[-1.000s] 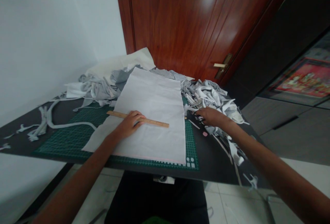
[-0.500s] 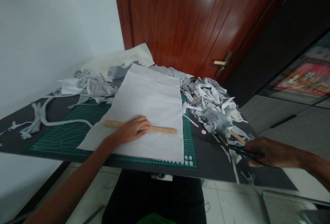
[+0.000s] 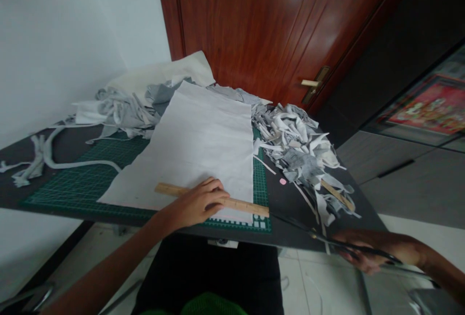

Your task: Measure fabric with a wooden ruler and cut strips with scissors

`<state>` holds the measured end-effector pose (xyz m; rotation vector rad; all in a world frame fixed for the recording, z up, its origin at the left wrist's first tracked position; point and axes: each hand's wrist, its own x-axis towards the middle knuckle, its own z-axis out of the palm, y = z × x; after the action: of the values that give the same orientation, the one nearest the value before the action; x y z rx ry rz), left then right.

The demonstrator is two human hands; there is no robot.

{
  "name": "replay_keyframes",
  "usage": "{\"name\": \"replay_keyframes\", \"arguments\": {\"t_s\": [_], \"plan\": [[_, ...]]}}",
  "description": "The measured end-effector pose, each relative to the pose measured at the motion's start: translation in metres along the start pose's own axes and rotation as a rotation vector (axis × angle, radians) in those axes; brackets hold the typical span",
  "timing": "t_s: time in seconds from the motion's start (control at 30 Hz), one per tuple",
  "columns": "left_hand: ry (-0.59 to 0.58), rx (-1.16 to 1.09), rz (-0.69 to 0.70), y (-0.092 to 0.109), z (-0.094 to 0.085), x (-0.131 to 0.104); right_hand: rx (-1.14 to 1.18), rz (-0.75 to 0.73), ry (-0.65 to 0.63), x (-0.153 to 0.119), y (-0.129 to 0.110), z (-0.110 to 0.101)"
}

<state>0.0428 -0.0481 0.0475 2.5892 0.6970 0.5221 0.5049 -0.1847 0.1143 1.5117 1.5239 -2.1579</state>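
Note:
A wooden ruler [image 3: 250, 207] lies slanted across the lower part of a white cloth [image 3: 203, 131]. My left hand [image 3: 201, 201] is closed around the ruler's middle, thumb on the near side. Beneath the cloth is a green cutting mat [image 3: 87, 174], showing at both sides. Off the table's right front edge, my right hand [image 3: 374, 249] grips black scissors [image 3: 323, 236]. Their blades point left over the table, tips close to the ruler's right end.
Grey and white fabric scraps [image 3: 298, 141] are heaped at the right, with a wooden stick [image 3: 337, 195] among them. A small pink piece [image 3: 282, 181] lies nearby. More crumpled cloth [image 3: 123, 107] and fabric strips [image 3: 38, 160] occupy the left. A wooden door [image 3: 240, 24] stands behind.
My left hand has brought the ruler towards me and to the right across the cloth. My right hand has moved nearer with the scissors, away from the scraps.

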Motion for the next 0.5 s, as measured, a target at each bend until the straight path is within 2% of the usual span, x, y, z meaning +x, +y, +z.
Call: {"name": "replay_keyframes", "arguments": {"t_s": [0.17, 0.3, 0.4, 0.5], "plan": [[0.070, 0.211, 0.029, 0.035, 0.023, -0.009, 0.022, 0.099, -0.024, 0.007, -0.001, -0.007], [0.108, 0.201, 0.034, 0.066, 0.052, -0.001, 0.013, 0.118, -0.019, 0.014, -0.002, -0.011], [0.126, 0.162, -0.019, 0.073, 0.070, 0.008, 0.044, 0.108, -0.028, 0.021, -0.001, -0.011], [0.167, 0.135, -0.083, 0.073, 0.079, 0.013, 0.131, 0.099, -0.049, 0.029, -0.001, -0.010]]}}
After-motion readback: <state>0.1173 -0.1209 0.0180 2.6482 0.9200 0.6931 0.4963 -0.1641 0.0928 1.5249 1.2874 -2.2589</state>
